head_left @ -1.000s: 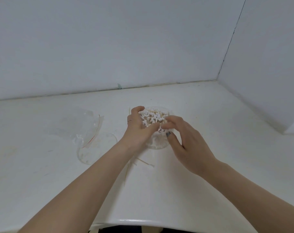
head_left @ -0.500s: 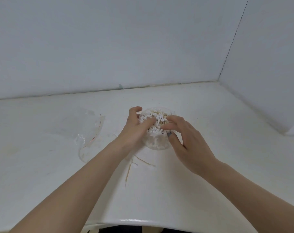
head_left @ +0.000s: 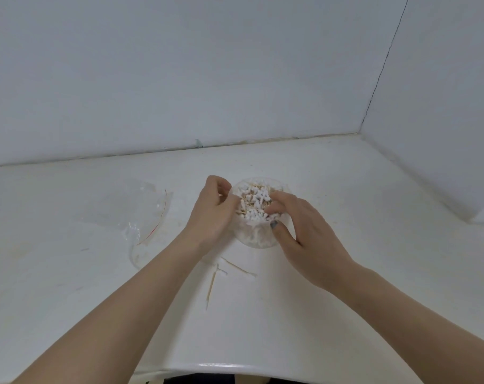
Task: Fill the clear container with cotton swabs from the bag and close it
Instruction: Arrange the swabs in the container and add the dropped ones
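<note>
Fingers of both hands curl over the round clear plastic container [head_left: 256,239], which stands between them, heaped with white-tipped wooden cotton swabs [head_left: 256,202]. The left hand [head_left: 210,214] pinches swabs at the near-left rim; the right hand [head_left: 304,225] presses bent fingertips [head_left: 274,209] onto the heap, thumb against the wall. Left of the left hand lies the clear plastic bag [head_left: 135,214]; below both, loose swabs [head_left: 221,273] lie on the white tabletop [head_left: 346,176].

No text, label, brand, number or sign can be read anywhere in the head view. The clear bag [head_left: 130,214] lying at about 9 o'clock on the tabletop [head_left: 346,273] carries only a thin red line along its edge, with no lettering that can be made out. The clear container [head_left: 256,236] near the middle shows no print either.
</note>
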